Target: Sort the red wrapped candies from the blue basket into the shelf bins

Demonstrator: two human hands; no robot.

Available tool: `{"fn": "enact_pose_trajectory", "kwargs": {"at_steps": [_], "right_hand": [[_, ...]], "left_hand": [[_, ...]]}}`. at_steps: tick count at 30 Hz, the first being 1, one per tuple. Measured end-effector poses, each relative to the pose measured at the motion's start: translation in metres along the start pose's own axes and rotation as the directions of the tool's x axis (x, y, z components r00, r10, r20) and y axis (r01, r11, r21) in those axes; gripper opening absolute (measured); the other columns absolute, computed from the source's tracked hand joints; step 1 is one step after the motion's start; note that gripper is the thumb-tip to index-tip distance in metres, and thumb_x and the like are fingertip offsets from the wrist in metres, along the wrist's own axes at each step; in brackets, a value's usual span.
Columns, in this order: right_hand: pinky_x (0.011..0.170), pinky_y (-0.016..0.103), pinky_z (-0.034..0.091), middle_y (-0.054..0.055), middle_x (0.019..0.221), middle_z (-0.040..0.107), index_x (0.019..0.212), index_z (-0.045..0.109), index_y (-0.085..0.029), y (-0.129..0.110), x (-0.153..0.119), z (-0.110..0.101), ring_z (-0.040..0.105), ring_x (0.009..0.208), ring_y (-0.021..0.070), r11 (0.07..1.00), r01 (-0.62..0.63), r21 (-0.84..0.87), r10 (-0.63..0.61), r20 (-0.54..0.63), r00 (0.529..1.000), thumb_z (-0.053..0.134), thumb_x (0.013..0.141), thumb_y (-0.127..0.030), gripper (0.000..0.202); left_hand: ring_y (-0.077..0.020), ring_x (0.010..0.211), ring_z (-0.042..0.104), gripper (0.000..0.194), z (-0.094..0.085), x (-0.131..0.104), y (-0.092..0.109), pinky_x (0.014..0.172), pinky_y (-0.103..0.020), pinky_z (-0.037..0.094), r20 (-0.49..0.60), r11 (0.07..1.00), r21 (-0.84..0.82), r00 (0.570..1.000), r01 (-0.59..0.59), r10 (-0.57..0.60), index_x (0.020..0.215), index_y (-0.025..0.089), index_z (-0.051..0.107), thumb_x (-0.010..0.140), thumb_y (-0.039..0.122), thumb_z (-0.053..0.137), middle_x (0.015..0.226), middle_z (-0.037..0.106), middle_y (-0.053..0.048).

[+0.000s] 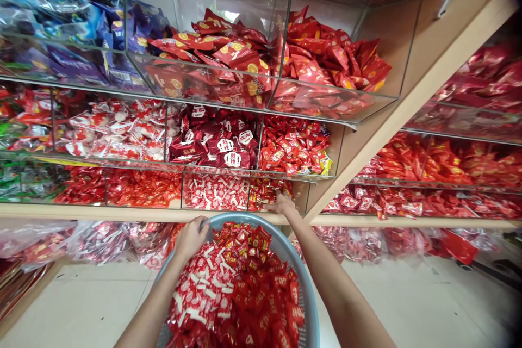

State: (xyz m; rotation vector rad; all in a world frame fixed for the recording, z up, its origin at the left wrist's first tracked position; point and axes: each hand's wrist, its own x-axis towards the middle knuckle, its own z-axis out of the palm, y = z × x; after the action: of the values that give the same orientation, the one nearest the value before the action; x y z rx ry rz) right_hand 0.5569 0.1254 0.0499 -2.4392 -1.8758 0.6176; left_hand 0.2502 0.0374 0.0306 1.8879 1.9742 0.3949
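My left hand (pixel 191 239) is closed over the far left rim of a round blue-grey plastic basket (pixel 306 283). Inside the basket lie heaps of wrapped sweets: red-and-white ones (pixel 204 283) on the left, plain red ones (pixel 265 304) on the right, and small red-and-gold ones (pixel 248 244) at the far side. Beyond the rim, my right hand (pixel 284 204) reaches into a low shelf compartment of red-and-gold sweets (pixel 261 191). Its fingers look curled among them; what they hold, if anything, is hidden.
Clear dividers and front panels split the shelves above into compartments of wrapped sweets (pixel 228 141). A slanting wooden upright (pixel 408 103) stands right of my right hand. The wooden shelf edge (pixel 122 212) runs just past the basket. Plastic bags of sweets (pixel 101 242) sit beneath it.
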Motion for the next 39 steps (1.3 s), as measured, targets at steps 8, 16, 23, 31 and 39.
{"fn": "enact_pose_trajectory", "kwargs": {"at_steps": [8, 16, 23, 31, 39], "right_hand": [[0.084, 0.039, 0.045, 0.020, 0.120, 0.057, 0.115, 0.054, -0.014, 0.006, 0.006, 0.009, 0.052, 0.115, 0.0317, 0.999, -0.004, 0.037, 0.004, -0.009, 1.000, 0.068, 0.066, -0.053, 0.065], [0.078, 0.034, 0.045, 0.016, 0.110, 0.062, 0.112, 0.053, -0.016, 0.004, 0.001, 0.008, 0.060, 0.103, 0.0273, 0.999, 0.039, 0.032, -0.038, -0.050, 0.998, 0.067, 0.068, -0.052, 0.059], [0.077, 0.033, 0.043, 0.016, 0.110, 0.062, 0.111, 0.053, -0.016, 0.004, 0.003, 0.006, 0.059, 0.103, 0.0280, 0.998, 0.061, 0.032, -0.061, -0.005, 0.998, 0.070, 0.065, -0.052, 0.060], [0.067, 0.028, 0.041, 0.010, 0.102, 0.064, 0.106, 0.057, -0.018, 0.013, 0.016, 0.018, 0.061, 0.091, 0.0228, 0.991, 0.106, 0.085, -0.103, -0.036, 0.994, 0.069, 0.066, -0.046, 0.050], [0.062, 0.022, 0.037, 0.004, 0.093, 0.065, 0.096, 0.059, -0.021, 0.017, 0.022, 0.027, 0.059, 0.082, 0.0160, 0.980, 0.146, 0.135, -0.137, -0.072, 0.988, 0.070, 0.068, -0.035, 0.034]], "left_hand": [[-0.0181, 0.076, 0.064, 0.038, 0.001, 0.000, -0.001, 0.059, -0.023, 0.035, 0.009, 1.000, 0.006, 1.000, 0.004, -0.004, 0.105, 0.025, 0.059, 0.090, 0.046, 0.031, 0.087, 0.070, -0.003], [-0.0203, 0.083, 0.065, 0.038, -0.001, -0.001, 0.002, 0.063, -0.025, 0.039, 0.014, 1.000, 0.008, 1.000, 0.020, -0.020, 0.106, 0.025, 0.059, 0.089, 0.046, 0.033, 0.093, 0.070, -0.005], [-0.0209, 0.087, 0.065, 0.037, -0.002, -0.001, 0.003, 0.065, -0.025, 0.039, 0.011, 1.000, 0.012, 1.000, 0.018, -0.018, 0.106, 0.024, 0.059, 0.089, 0.045, 0.034, 0.096, 0.070, -0.005], [-0.0206, 0.087, 0.065, 0.037, -0.001, 0.000, 0.002, 0.066, -0.025, 0.040, 0.006, 1.000, 0.022, 1.000, 0.020, -0.020, 0.106, 0.024, 0.060, 0.089, 0.045, 0.034, 0.096, 0.070, -0.005], [-0.0207, 0.085, 0.065, 0.038, 0.000, 0.000, 0.001, 0.065, -0.025, 0.040, 0.004, 1.000, 0.024, 1.000, 0.019, -0.019, 0.107, 0.025, 0.059, 0.089, 0.046, 0.033, 0.094, 0.071, -0.005]]}}
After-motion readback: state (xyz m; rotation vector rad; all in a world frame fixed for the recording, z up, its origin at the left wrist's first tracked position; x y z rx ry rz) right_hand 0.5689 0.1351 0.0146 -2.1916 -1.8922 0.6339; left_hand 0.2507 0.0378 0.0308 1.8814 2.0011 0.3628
